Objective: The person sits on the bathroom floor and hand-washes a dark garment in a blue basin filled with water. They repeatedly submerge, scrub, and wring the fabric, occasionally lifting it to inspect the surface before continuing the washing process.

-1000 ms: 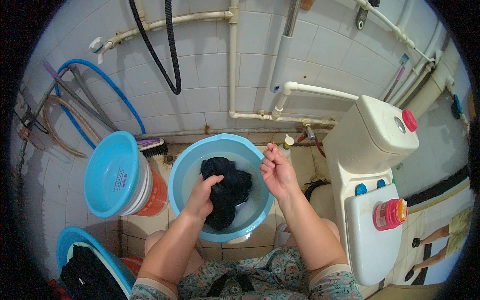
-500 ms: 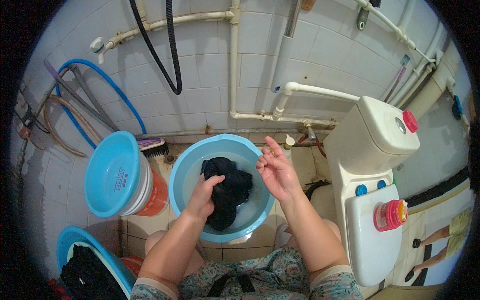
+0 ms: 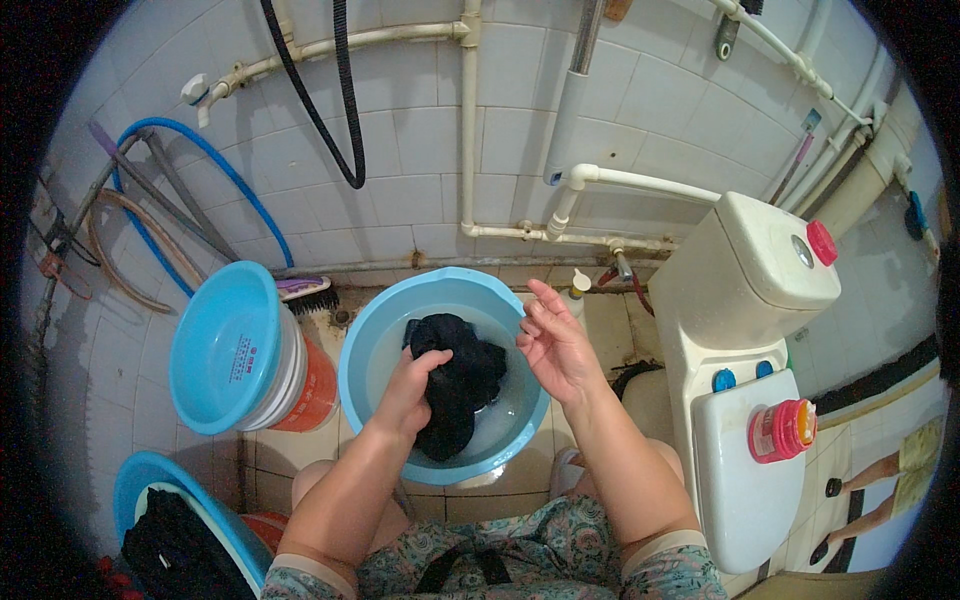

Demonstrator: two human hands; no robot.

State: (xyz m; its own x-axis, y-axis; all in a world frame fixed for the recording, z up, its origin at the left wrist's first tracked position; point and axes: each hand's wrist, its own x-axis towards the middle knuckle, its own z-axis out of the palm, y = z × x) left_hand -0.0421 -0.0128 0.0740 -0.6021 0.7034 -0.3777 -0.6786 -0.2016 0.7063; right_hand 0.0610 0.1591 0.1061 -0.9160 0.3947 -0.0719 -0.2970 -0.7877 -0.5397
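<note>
A dark wet garment [image 3: 462,375] lies bunched in a light blue basin [image 3: 368,292] of cloudy water. My left hand [image 3: 408,392] grips its left side, the thumb on top and the other fingers hidden beneath the cloth. Over the basin's right rim, my right hand [image 3: 558,352] is raised with the palm turned up. Its index finger points out and the other fingers curl loosely, with nothing visible in them. Just beyond that hand stands a pump bottle [image 3: 576,288], partly covered by it.
To the left, a blue basin [image 3: 225,345] sits tilted on an orange-and-white bucket [image 3: 312,385]. Dark clothes [image 3: 180,545] fill another tub [image 3: 140,475] at lower left. A scrub brush [image 3: 305,290] lies by the wall. The toilet [image 3: 745,480] at right carries a red-lidded jar [image 3: 780,430].
My right hand has shifted very slightly, and a small yellowish spot at its fingers no longer shows. The left hand and the garment stay almost the same.
</note>
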